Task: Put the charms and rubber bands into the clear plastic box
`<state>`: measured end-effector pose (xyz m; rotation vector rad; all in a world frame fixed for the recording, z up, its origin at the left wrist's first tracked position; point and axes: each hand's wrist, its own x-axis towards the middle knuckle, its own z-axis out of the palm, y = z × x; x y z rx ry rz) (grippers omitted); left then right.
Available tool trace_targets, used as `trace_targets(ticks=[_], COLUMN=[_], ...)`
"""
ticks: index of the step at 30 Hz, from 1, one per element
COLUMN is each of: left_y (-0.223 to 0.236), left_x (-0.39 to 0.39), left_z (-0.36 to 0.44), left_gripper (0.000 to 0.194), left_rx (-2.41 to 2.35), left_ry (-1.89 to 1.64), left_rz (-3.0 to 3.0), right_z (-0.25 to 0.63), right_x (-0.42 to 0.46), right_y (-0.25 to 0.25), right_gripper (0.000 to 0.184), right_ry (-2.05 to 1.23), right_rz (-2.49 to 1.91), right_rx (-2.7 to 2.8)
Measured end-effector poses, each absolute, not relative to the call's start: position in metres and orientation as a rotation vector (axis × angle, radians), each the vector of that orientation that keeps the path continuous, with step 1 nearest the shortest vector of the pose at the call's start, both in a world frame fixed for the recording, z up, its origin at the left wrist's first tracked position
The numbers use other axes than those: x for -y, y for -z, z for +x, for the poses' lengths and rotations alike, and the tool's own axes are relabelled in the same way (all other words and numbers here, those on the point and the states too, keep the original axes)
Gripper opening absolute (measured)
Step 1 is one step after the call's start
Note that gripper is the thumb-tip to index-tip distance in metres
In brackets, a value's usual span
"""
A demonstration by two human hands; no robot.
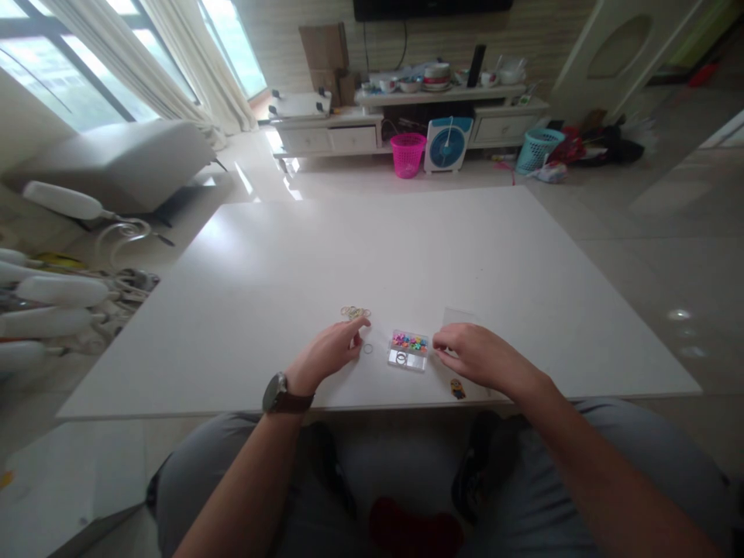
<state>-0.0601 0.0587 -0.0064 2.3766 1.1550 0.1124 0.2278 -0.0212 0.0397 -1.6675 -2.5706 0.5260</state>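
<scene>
My left hand [335, 346] is over the white table [349, 248], index finger stretched out and the thumb apart from it, with nothing seen between them. Just beyond its fingertips lies a small pile of gold-coloured rings [353, 311]. A single thin ring [368, 349] lies to the right of that hand. Between my hands sits a clear compartment box [408, 366], with small colourful pieces [410, 341] at the back and dark rings [401, 358] in front. My right hand [470, 353] is beside the box, fingers curled in; what they hold, if anything, is hidden.
Behind my right hand lies a clear flat lid [459, 315]. A small yellow cartoon figure [457, 388] lies near the table's front edge. Beyond the table stand a pink basket [408, 155], a blue fan [448, 145] and a low cabinet [354, 138].
</scene>
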Motion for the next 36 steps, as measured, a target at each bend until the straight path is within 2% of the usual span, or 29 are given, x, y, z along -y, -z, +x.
trace_targets(ticks=[3,18,27,36], left_y=[0.009,0.007,0.003,-0.003], left_x=[-0.059,-0.05,-0.04,-0.038], left_z=[-0.059,-0.05,-0.036,-0.041], left_gripper=[0.037,0.038,0.031,0.041], left_rx=[-1.156,-1.07,-1.181,-1.015], left_ry=[-0.095,-0.079,0.123,-0.166], left_rz=[2.4,2.425,2.556,2.467], right_z=[0.227,0.227,0.226,0.229], right_x=[0.021,0.021,0.021,0.02], right_y=[-0.039,-0.043,-0.038,-0.032], right_gripper=[0.022,0.019,0.021,0.02], right_ry=[-0.512,-0.53,-0.536,-0.516], right_rz=[-1.67,-1.681,-1.675,-1.673], right_rx=[2.574,2.577,2.584,2.591])
